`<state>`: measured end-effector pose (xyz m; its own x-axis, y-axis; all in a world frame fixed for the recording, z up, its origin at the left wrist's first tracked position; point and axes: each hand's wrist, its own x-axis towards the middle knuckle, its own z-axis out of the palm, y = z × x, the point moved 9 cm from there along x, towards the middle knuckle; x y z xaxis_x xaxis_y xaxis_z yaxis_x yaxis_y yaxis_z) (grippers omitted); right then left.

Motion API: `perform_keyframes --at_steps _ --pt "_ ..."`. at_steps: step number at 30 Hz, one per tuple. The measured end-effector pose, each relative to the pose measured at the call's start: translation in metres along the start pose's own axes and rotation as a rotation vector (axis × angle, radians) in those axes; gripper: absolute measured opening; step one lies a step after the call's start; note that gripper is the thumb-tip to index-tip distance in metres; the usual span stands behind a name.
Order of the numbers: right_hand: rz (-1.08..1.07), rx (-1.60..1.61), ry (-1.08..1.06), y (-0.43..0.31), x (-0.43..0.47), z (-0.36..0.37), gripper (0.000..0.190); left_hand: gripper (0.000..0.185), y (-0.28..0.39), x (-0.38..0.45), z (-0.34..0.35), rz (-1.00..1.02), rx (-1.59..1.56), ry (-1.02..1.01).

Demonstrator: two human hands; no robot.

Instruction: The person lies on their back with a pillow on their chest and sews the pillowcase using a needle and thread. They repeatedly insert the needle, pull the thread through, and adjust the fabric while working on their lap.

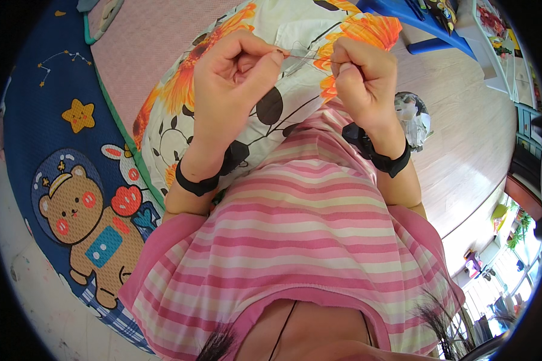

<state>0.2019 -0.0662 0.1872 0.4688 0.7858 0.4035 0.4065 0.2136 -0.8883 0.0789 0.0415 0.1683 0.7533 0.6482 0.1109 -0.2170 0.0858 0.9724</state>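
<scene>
Between my two raised hands runs a thin reddish thread (303, 57), pulled nearly straight. The thumb and forefinger of my left hand (241, 74) pinch its left end, with a tiny dark bit at the fingertips that is too small to name. My right hand (363, 76) is closed on the thread's other part, thumb against the curled fingers. Finer dark strands loop loosely near the thread. Under both hands lies a white fabric (293, 97) with orange flowers and dark leaves, spread over the lap. Each wrist wears a black band.
At the left lies a blue mat (27, 108) with cartoon animals, beside a pink textured mat (131, 54). A round container (411, 97) holding crumpled clear plastic stands on the floor to the right. Blue plastic furniture (427, 27) and a white shelf unit (492, 72) are at the upper right.
</scene>
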Motion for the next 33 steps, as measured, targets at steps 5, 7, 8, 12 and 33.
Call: perform_keyframes --at_steps 5,7,8,12,33 --pt "0.206 0.328 -0.074 0.015 -0.002 0.007 0.02 0.003 -0.003 -0.001 -0.002 -0.072 -0.096 -0.011" --pt "0.205 0.363 -0.076 0.01 -0.004 0.007 0.024 0.002 -0.001 0.0 -0.007 -0.039 -0.073 0.029" --pt "0.171 0.302 -0.08 0.006 -0.004 0.006 0.026 0.002 -0.001 0.0 -0.009 -0.021 -0.081 0.049" --pt "-0.03 0.039 -0.035 -0.013 -0.003 0.0 0.029 0.004 -0.001 0.001 -0.018 0.028 0.042 0.099" --pt "-0.016 -0.244 0.138 0.024 -0.009 -0.035 0.032 0.01 -0.011 -0.001 -0.036 -0.107 0.091 0.106"
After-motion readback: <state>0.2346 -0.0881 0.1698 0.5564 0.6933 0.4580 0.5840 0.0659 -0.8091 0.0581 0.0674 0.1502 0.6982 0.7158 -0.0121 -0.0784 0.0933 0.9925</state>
